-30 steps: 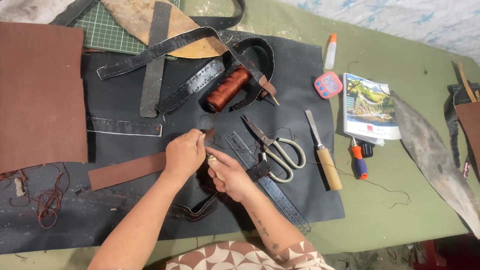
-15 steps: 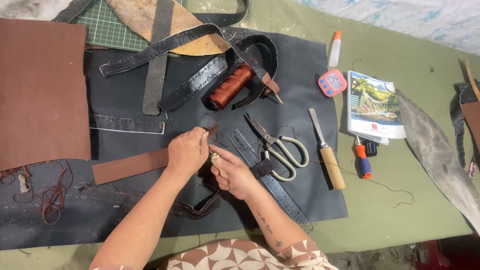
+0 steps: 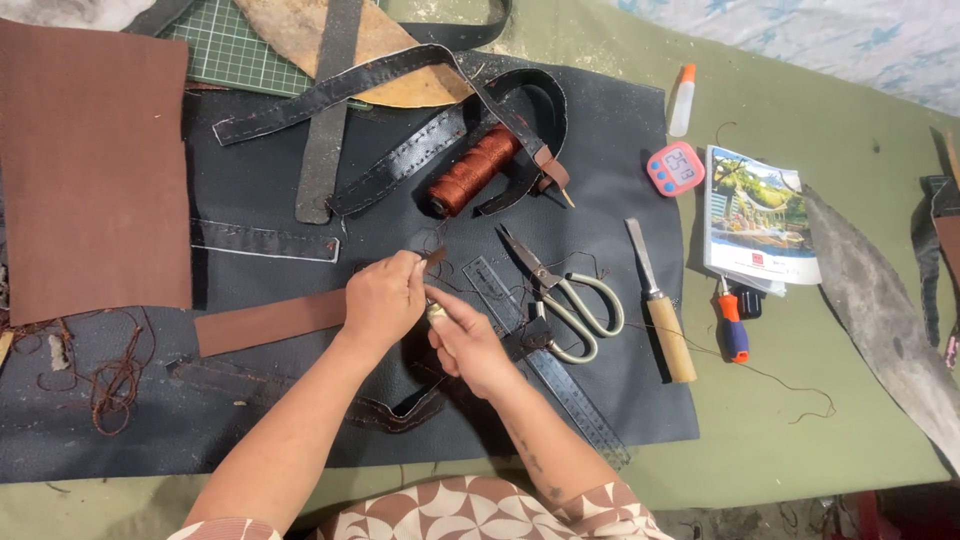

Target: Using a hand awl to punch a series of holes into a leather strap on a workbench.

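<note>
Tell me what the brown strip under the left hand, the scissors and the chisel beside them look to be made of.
Brown strip: probably leather or suede, matte with cleanly cut edges. Scissors: bare grey metal blades, with pale loop handles that look coated or plastic. Chisel: dull steel blade set in a light wooden handle, smooth, maybe varnished. The left hand rests on the strip's end.

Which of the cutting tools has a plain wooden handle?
The chisel-like knife, lying right of the scissors. The scissors have pale looped metal handles, and the small cutter is orange and blue.
</note>
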